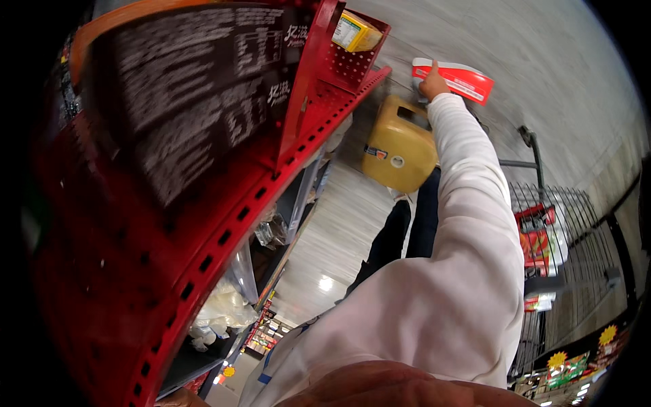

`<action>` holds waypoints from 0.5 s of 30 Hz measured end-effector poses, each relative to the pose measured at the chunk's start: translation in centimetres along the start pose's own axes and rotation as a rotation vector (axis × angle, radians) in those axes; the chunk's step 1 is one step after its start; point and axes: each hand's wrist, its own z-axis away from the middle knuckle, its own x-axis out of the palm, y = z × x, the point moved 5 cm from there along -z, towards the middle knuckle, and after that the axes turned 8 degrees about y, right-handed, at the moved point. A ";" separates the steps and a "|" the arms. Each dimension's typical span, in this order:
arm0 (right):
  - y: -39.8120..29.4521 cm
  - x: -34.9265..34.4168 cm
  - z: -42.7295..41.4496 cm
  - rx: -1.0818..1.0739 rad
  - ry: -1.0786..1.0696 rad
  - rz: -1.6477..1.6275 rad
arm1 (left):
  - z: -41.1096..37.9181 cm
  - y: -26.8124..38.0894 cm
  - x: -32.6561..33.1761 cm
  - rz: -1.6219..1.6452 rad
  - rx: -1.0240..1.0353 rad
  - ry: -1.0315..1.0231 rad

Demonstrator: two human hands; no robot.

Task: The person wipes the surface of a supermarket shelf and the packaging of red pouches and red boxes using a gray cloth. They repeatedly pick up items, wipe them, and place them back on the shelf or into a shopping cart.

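Note:
My right hand (434, 85) is at the end of an outstretched white sleeve, near the upper right. It grips a flat red-and-white package (470, 84) by its left end, with one finger laid across the top. The package bears writing. Below and left of this hand stands a yellow-tan container (399, 145) with a dark opening and a small round mark. A bit of skin at the bottom left edge seems to be my left hand (180, 398); its fingers are cut off by the picture's rim and the shelf.
A red metal shelf (224, 236) with a slotted edge fills the left, holding a large blurred dark carton (203, 86) and a yellow package (356, 31). Bagged goods (224, 310) lie on lower shelves. A wire shopping cart (585, 219) with packaged goods stands on the right.

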 end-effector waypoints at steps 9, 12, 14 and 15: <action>5.1 6.3 -3.6 0.022 0.049 0.019 | -1.6 1.4 0.9 -0.065 0.032 0.015; 7.6 7.8 0.1 0.034 0.114 0.002 | -1.4 0.9 0.6 -0.059 0.037 0.014; 6.9 5.4 4.0 0.008 0.195 -0.122 | -1.4 0.4 0.7 -0.046 0.038 0.017; 6.4 4.3 5.6 0.008 0.238 -0.161 | -1.4 0.1 1.0 -0.035 0.045 0.014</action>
